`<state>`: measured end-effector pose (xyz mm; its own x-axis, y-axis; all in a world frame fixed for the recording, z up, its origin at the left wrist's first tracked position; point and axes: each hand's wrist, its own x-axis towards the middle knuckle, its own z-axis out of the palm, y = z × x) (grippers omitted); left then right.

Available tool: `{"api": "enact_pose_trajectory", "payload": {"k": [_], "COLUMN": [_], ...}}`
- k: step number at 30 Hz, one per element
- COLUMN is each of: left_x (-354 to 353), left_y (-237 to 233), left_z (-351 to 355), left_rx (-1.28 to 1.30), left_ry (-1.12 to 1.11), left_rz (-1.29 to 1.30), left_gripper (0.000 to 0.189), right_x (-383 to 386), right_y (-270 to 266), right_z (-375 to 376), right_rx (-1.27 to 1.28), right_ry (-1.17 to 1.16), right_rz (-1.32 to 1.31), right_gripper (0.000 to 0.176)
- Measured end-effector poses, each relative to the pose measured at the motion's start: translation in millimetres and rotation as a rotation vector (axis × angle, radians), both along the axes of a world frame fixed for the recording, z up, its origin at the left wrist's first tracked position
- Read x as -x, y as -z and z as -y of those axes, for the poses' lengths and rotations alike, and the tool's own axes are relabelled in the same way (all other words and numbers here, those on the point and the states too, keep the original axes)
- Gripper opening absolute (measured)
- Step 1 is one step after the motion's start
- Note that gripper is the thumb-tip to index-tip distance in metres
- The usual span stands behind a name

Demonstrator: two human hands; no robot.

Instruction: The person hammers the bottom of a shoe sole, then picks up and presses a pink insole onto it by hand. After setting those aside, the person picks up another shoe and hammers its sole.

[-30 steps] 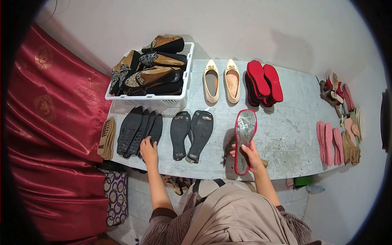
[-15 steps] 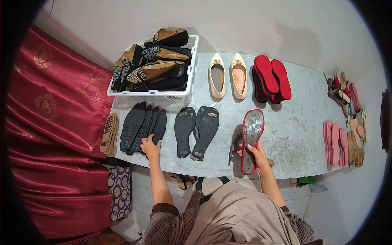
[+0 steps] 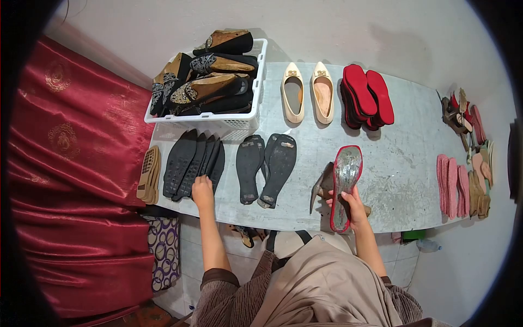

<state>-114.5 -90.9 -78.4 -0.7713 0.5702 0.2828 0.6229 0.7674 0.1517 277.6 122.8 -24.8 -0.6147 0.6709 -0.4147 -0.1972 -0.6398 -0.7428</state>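
My right hand (image 3: 353,208) grips a red-edged shoe insole (image 3: 347,169) near its lower end. The insole's grey, shiny underside faces up. On the left, the fingers of my left hand (image 3: 202,192) are closed on the lower end of a black shoe sole (image 3: 210,163), one of several lying fanned in a row. Part of that grip is hidden by the back of the hand. Between my hands lie more black soles (image 3: 278,170) with worn patches. Partly covered by the insole, a dark hammer-like tool (image 3: 321,187) rests on the table (image 3: 305,215).
A white crate (image 3: 245,117) full of embellished black shoes stands at the back left. Cream shoes (image 3: 294,98) and stacked red insoles (image 3: 359,92) are at the back. Tan soles (image 3: 148,174) sit at the left edge, pink pieces (image 3: 451,185) at the right.
My left hand's fingers have gone from spread to closed on a black sole. My right hand has shifted the insole slightly right, uncovering more of the tool. The whole view has shifted slightly.
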Motion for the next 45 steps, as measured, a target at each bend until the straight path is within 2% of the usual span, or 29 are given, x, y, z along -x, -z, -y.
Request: {"api": "enact_pose_trajectory", "payload": {"k": [2, 3, 5, 6, 7, 9, 10, 13, 14, 15, 16, 18, 24, 27, 30, 33, 35, 37, 38, 39, 40, 42, 43, 45], "left_x": [0.1, -4.4, -16.0, -19.9, -26.6, -46.4, -51.2, -74.5, -78.5, -80.9, -83.8, -90.0, -95.9, -73.0, -57.9, -52.9, -32.1, -23.2, -24.7, -29.2, -25.0, -15.3, -5.8, 34.5], "left_y": [-15.4, -21.4, -30.0, -30.2, -28.8, -31.0, -36.4, -51.3, -54.5, -53.3, -51.8, -52.9, -69.2, -59.9, -94.8, -99.5, -70.7, -28.7, -9.7, -10.6, -13.9, -29.5, -39.8, -23.9], "left_z": [3.9, 3.2, 1.8, 1.5, 0.1, -7.3, -8.3, -28.0, -31.1, -34.1, -36.1, -41.2, -44.9, -30.0, -23.1, -22.3, -13.4, -9.2, -1.4, -0.2, -1.6, -8.2, -11.9, 1.9], "left_rx": [-0.169, -0.172, -0.541, -0.626, -0.628, -1.013, -1.027, -1.157, -1.167, -1.161, -1.158, -1.149, -1.131, -0.920, -0.538, -0.310, -0.062, 0.055, 0.068, 0.081, 0.079, 0.134, 0.083, -0.234], "left_ry": [-0.002, 0.002, 0.096, 0.095, 0.096, 0.107, 0.185, 0.311, 0.360, 0.370, 0.371, 0.377, 0.377, 0.226, 0.217, -0.045, -0.073, -0.107, -0.018, 0.076, 0.072, -0.046, -0.131, -0.009], "left_rz": [0.136, 0.136, 0.383, 0.517, 0.518, 0.898, 1.041, 1.137, 1.210, 1.221, 1.242, 1.272, 1.251, 0.850, 0.132, -0.131, -0.256, -0.143, -0.154, -0.165, -0.166, 0.402, 0.439, 0.123], "left_gripper": [0.022, 0.022, 0.025, 0.027, 0.027, 0.030, 0.035, 0.040, 0.045, 0.045, 0.044, 0.044, 0.043, 0.037, 0.037, 0.046, 0.047, 0.038, 0.035, 0.032, 0.032, 0.024, 0.019, 0.029], "right_x": [0.1, 0.7, 2.1, 2.7, 3.7, 6.2, 6.5, 7.6, 6.9, 7.2, 8.6, 9.4, 7.8, 5.6, 3.2, 1.0, 1.4, 3.8, 5.0, 6.5, 6.9, 8.0, 8.7, 11.5], "right_y": [-3.5, -4.2, -4.9, -4.9, -4.6, -3.4, -2.4, -0.7, 1.9, 0.6, -0.7, -5.2, -8.0, -6.0, -2.9, -0.6, 1.4, 3.1, 4.1, 4.4, 4.0, 2.9, 2.3, 1.5], "right_z": [-0.7, -1.3, -1.1, -0.7, -0.4, -1.1, -1.5, -1.9, -3.4, -4.5, -3.7, -4.3, -1.7, -0.2, 0.4, 2.2, 3.7, 4.8, 5.4, 5.6, 5.6, 6.2, 6.8, 6.7], "right_rx": [-0.002, -0.005, -0.022, -0.023, -0.038, -0.055, -0.032, -0.056, 0.017, 0.089, 0.057, 0.043, 0.022, 0.015, 0.030, 0.039, 0.035, 0.028, 0.029, 0.030, 0.027, 0.019, 0.009, 0.021], "right_ry": [-0.012, -0.009, -0.010, -0.009, -0.013, -0.013, -0.018, -0.014, -0.035, -0.055, -0.053, -0.056, -0.074, -0.076, -0.075, -0.080, -0.050, -0.061, -0.050, -0.036, -0.040, -0.037, -0.033, -0.033], "right_rz": [0.019, 0.019, 0.021, 0.023, 0.015, 0.007, -0.019, -0.018, -0.067, -0.118, -0.092, -0.095, -0.108, -0.122, -0.118, -0.083, -0.064, -0.064, -0.057, -0.050, -0.037, -0.024, -0.013, -0.009], "right_gripper": [0.054, 0.054, 0.054, 0.054, 0.053, 0.052, 0.052, 0.055, 0.058, 0.064, 0.071, 0.071, 0.069, 0.069, 0.070, 0.070, 0.071, 0.071, 0.070, 0.069, 0.069, 0.069, 0.069, 0.069]}}
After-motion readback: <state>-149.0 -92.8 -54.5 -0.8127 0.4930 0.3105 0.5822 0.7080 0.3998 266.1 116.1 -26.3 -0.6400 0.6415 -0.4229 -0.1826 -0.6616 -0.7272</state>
